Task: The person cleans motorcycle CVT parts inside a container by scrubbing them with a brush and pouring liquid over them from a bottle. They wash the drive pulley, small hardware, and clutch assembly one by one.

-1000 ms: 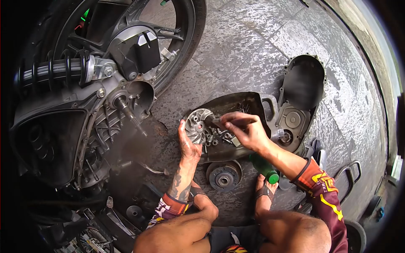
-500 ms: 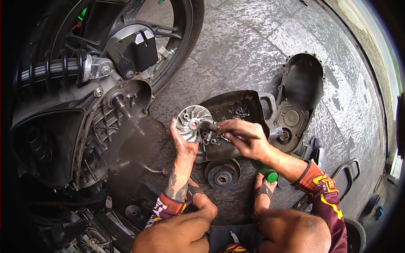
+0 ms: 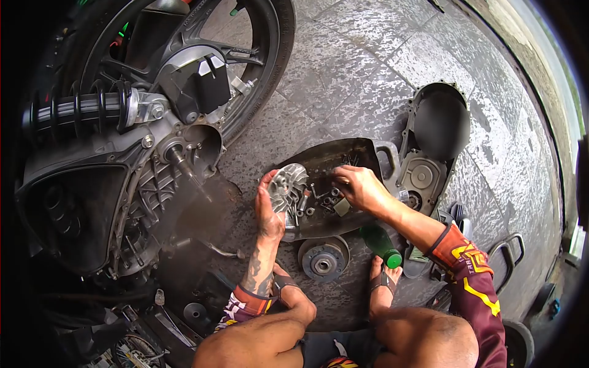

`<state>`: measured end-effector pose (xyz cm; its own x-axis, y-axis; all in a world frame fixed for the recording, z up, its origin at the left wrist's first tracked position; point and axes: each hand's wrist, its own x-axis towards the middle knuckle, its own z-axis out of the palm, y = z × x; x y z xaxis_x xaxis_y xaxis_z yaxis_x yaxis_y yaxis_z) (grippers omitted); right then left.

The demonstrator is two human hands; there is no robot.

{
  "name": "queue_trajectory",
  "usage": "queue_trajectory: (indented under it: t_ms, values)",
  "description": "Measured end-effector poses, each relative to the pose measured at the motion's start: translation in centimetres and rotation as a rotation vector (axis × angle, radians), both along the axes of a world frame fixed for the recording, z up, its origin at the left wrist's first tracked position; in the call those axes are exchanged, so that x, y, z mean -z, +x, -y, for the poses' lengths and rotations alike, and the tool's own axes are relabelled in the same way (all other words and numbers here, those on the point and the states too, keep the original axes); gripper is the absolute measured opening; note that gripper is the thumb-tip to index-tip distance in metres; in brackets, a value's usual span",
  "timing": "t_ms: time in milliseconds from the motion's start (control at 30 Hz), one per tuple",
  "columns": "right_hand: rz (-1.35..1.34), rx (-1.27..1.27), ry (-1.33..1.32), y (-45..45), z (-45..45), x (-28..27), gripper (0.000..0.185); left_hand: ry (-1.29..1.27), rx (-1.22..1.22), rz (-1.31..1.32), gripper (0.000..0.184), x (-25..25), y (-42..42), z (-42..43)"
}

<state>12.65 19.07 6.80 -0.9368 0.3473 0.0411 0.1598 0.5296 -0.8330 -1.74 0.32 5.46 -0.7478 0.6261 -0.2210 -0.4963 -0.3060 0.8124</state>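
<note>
My left hand (image 3: 269,211) grips a silver finned fan pulley (image 3: 287,187) by its edge, its finned face tilted toward the right. The pulley is over the left end of a dark cut-open container (image 3: 331,154). Inside that container lie several bolts, nuts (image 3: 334,192) and a small yellowish block (image 3: 342,207). Above the container's right half is my right hand (image 3: 363,189), its fingers bent and pressed together; whatever they hold, if anything, is hidden. A round pulley with a dark hub (image 3: 323,264) rests on the floor just below the container.
On the left stands a partly dismantled scooter engine (image 3: 138,202) with a bare shaft (image 3: 184,165) and a rear wheel (image 3: 270,80). A long engine cover (image 3: 423,175) lies right of the container. A green bottle (image 3: 377,241) lies by my right foot (image 3: 385,279).
My right hand has moved away from the pulley's hub, a dark piece no longer showing at its fingers. My left hand has turned the pulley from facing up to tilted rightward.
</note>
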Motion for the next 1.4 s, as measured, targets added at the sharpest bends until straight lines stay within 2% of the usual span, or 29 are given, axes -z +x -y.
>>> queue_trajectory:
  t_ms: [67, 133, 167, 200, 267, 300, 333, 400, 433, 467, 533, 567, 600, 667, 700, 733, 767, 833, 900, 933, 1033, 1100, 1167, 1200, 1233, 1267, 1333, 1367, 1400]
  values:
    - [-0.003, -0.051, 0.012, -0.3, 0.0, 1.5, 0.026, -0.080, 0.151, -0.291, 0.056, -0.9, 0.1, 0.2]
    - [0.177, -0.009, -0.061, -0.9, -0.2, 0.9, 0.027, -0.344, 0.179, -0.782, 0.061, -0.7, -0.3, 0.5]
    - [0.136, 0.077, -0.157, -0.6, -0.8, 0.2, 0.029, -0.456, 0.232, -1.026, 0.064, -0.7, -0.6, 0.9]
    - [0.224, 0.210, -0.353, -0.7, -1.0, -1.8, 0.025, -0.509, 0.268, -1.201, 0.068, -1.1, -0.7, 0.8]
    - [0.064, 0.307, -0.551, -0.7, -1.3, -4.5, 0.021, -0.559, 0.307, -1.287, 0.074, -0.9, -0.2, 0.6]
    - [-0.048, 0.300, -0.541, -0.7, -1.3, -4.6, 0.016, -0.570, 0.323, -1.276, 0.078, -0.8, 0.1, 0.5]
    - [-0.044, 0.300, -0.539, -0.7, -1.0, -5.0, 0.016, -0.568, 0.321, -1.272, 0.078, -0.6, 0.3, 0.3]
    - [-0.045, 0.106, -0.543, -0.8, -0.5, -6.3, 0.017, -0.566, 0.360, -1.224, 0.080, -0.1, 0.7, -0.1]
    - [-0.006, 0.026, -0.334, -1.0, -0.7, -5.9, 0.019, -0.566, 0.370, -1.206, 0.081, -0.6, 0.9, -0.2]
    - [-0.025, 0.074, -0.349, -1.3, -0.8, -5.1, 0.019, -0.563, 0.368, -1.204, 0.081, -0.4, 1.0, -0.1]
    - [-0.009, 0.151, -0.059, -1.7, -2.4, -3.5, 0.018, -0.478, 0.392, -1.230, 0.082, 0.0, 1.1, 0.2]
    - [0.048, 0.239, -0.065, -1.6, -2.8, -2.7, 0.018, -0.488, 0.384, -1.313, 0.079, -0.3, 1.1, 0.4]
    - [0.029, 0.308, -0.194, -1.6, -2.6, -3.2, 0.017, -0.490, 0.389, -1.316, 0.079, -0.4, 0.8, 0.5]
    - [-0.056, 0.272, -0.172, -1.4, -1.4, -3.0, 0.018, -0.537, 0.310, -0.908, 0.072, -0.5, 0.8, 0.8]
    - [0.110, 0.233, -0.222, -1.4, -1.2, -3.0, 0.019, -0.373, 0.280, -0.585, 0.062, 2.0, 0.4, 1.1]
    - [0.073, 0.148, -0.053, -1.2, -1.2, -1.6, 0.020, -0.259, 0.283, -0.367, 0.050, 0.8, 0.1, 0.7]
    - [0.082, 0.100, -0.077, -0.6, -1.2, -0.7, 0.021, -0.260, 0.285, -0.369, 0.050, 0.5, 0.0, 0.6]
    - [0.087, 0.042, -0.103, -0.1, -0.9, -0.6, 0.023, -0.047, 0.158, 0.178, 0.051, 0.3, -0.2, 0.6]
    - [0.167, -0.155, -0.003, 0.6, -0.6, -1.2, 0.035, 0.068, 0.052, 0.364, 0.053, 1.2, -0.6, 0.8]
    - [0.163, -0.156, 0.000, 1.2, -0.6, -2.3, 0.035, 0.115, 0.025, 0.457, 0.054, 0.7, -0.7, 0.8]
    - [-0.014, -0.007, 0.013, 3.7, -0.6, -6.8, 0.055, 0.174, 0.035, 0.524, 0.058, -0.1, -0.7, 1.3]
    - [-0.010, 0.183, -0.051, 7.3, -0.7, -8.6, 0.064, 0.298, 0.090, 0.594, 0.057, -0.6, -0.8, 1.8]
    - [-0.119, 0.479, -0.317, 12.0, 0.8, -8.6, 0.061, 0.270, 0.073, 0.554, 0.054, -1.2, -0.6, 2.0]
    - [-0.168, 0.590, -0.352, 14.4, 1.9, -8.2, 0.059, 0.220, 0.065, 0.521, 0.052, -1.5, -0.5, 2.1]
    - [-0.233, 0.675, -0.369, 16.3, 3.3, -7.5, 0.057, 0.226, 0.052, 0.580, 0.042, -1.6, -0.4, 2.3]
    - [-0.205, 0.689, -0.411, 18.1, 4.7, -7.2, 0.056, 0.239, 0.049, 0.575, 0.042, -1.6, -0.2, 2.5]
    - [-0.137, 0.663, -0.495, 20.3, 8.0, -5.0, 0.062, 0.105, -0.018, 0.379, 0.034, -2.0, 0.5, 2.6]
    - [-0.069, 0.688, -0.620, 20.9, 9.6, -3.3, 0.064, 0.109, -0.027, 0.368, 0.029, -2.9, 0.8, 2.5]
    - [0.072, 0.677, -0.548, 20.8, 10.8, -2.1, 0.065, 0.119, -0.022, 0.357, 0.029, -3.3, 1.0, 2.6]
